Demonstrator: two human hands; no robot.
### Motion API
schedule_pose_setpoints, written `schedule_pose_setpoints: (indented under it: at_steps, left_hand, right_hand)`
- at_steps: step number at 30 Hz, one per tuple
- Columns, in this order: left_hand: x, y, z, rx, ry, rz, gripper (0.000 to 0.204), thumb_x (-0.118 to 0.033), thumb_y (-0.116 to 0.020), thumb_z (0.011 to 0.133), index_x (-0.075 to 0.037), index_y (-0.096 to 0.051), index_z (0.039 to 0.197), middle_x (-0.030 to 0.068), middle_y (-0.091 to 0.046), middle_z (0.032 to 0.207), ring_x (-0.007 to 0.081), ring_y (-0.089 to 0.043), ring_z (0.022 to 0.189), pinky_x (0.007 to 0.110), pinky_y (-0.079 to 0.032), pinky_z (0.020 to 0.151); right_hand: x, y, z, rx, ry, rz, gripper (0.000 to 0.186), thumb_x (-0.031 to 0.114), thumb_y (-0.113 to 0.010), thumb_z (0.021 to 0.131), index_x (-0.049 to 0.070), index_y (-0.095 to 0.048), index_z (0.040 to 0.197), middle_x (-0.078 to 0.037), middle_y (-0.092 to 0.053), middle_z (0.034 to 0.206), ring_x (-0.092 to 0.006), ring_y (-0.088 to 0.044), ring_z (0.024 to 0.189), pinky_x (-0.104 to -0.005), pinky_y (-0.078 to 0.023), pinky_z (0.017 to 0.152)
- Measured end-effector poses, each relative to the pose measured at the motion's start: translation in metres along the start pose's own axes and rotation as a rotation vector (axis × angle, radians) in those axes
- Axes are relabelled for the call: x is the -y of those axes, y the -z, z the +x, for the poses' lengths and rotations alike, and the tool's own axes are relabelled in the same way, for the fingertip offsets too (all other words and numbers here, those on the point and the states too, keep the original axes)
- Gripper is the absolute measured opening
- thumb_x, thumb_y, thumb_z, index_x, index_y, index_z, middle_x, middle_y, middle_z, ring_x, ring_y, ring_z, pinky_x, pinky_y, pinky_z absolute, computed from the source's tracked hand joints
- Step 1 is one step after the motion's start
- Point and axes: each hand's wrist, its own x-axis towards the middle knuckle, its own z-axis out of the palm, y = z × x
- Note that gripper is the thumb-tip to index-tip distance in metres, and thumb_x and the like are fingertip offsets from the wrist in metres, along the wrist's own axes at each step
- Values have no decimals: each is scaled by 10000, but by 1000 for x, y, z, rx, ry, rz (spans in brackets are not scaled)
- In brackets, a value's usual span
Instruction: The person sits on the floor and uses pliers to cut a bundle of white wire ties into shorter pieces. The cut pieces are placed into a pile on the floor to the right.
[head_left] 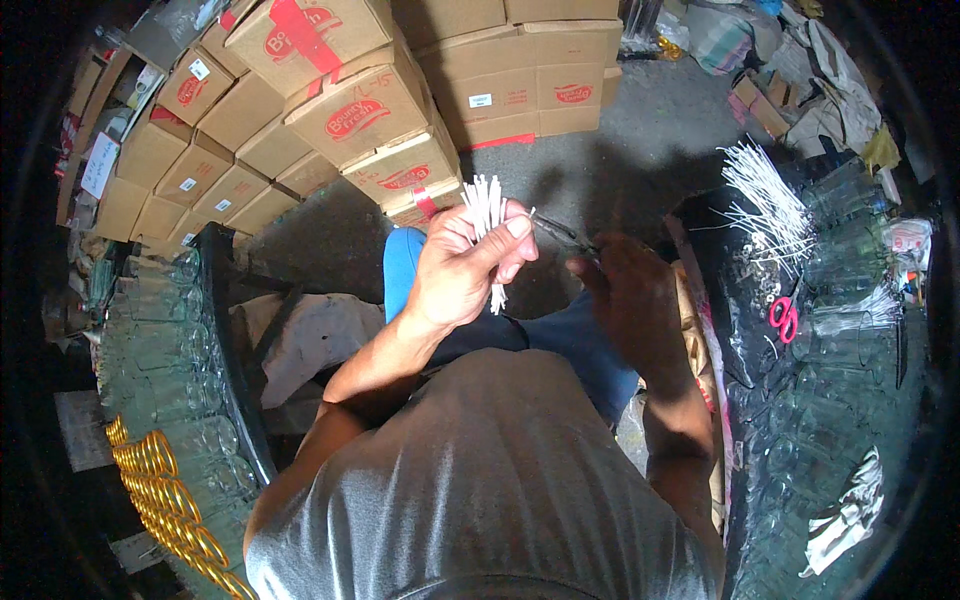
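Observation:
My left hand (455,270) is closed round a bundle of thin white wick-like strands (484,204), held upright over my lap. Their tops fan out above the fingers and the lower ends stick out beneath the palm. Beside it, my right hand (636,300) lies in shadow, closed on dark, slim-jawed pliers (566,236). The jaw tips meet the end of one strand next to my left fingertips. Part of the pliers' handles is hidden in the right hand.
Right of me, a dark-edged table holds loose white strands (765,195), small metal bits (765,278), red-handled scissors (784,318) and rows of clear glasses (800,440). More glasses (165,345) and gold rings (165,490) stand left. Cardboard boxes (365,120) are stacked ahead.

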Motion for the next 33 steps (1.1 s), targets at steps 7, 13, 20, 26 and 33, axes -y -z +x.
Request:
schedule_pose_setpoints:
  at_steps: [7, 13, 20, 26, 33]
  left_hand:
    - [-2, 1, 1, -27, 26, 63, 115, -96, -616, 935, 14, -612, 970, 94, -639, 742, 111, -510, 566, 232, -387, 510]
    - [0, 0, 4, -40, 32, 42, 118, -96, -617, 933, 17, -611, 968, 93, -634, 739, 113, -510, 570, 235, -391, 518]
    - [0, 1, 6, -30, 5, 71, 104, -72, -606, 935, 19, -614, 984, 97, -639, 749, 116, -521, 582, 236, -402, 524]
    - [2, 3, 9, -51, -5, 153, 107, -76, -605, 941, 21, -617, 985, 96, -646, 758, 111, -526, 588, 238, -414, 535]
    - [5, 1, 9, 43, -83, 382, 147, -141, -617, 957, -1, -658, 972, 37, -652, 764, 60, -518, 606, 220, -417, 544]
  right_hand:
    - [-1, 2, 6, 42, 11, 60, 278, 231, -684, 872, -40, -624, 889, -199, -642, 880, -373, -652, 794, -432, -520, 695]
    - [7, 0, 9, 113, -109, -1, 353, 371, -642, 896, 31, -547, 903, -139, -599, 795, -341, -623, 737, -438, -502, 642]
    - [-10, -18, 11, 103, 52, 49, 388, 391, -650, 891, 32, -551, 999, -110, -618, 789, -315, -637, 727, -420, -509, 627]
    - [-26, -36, 2, -99, 173, -72, 376, 281, -687, 880, 16, -576, 1124, -116, -655, 884, -300, -657, 760, -404, -534, 682]
    - [-6, 0, 16, 121, -250, 572, 324, 209, -689, 868, 23, -630, 1127, -169, -685, 978, -315, -679, 816, -384, -521, 730]
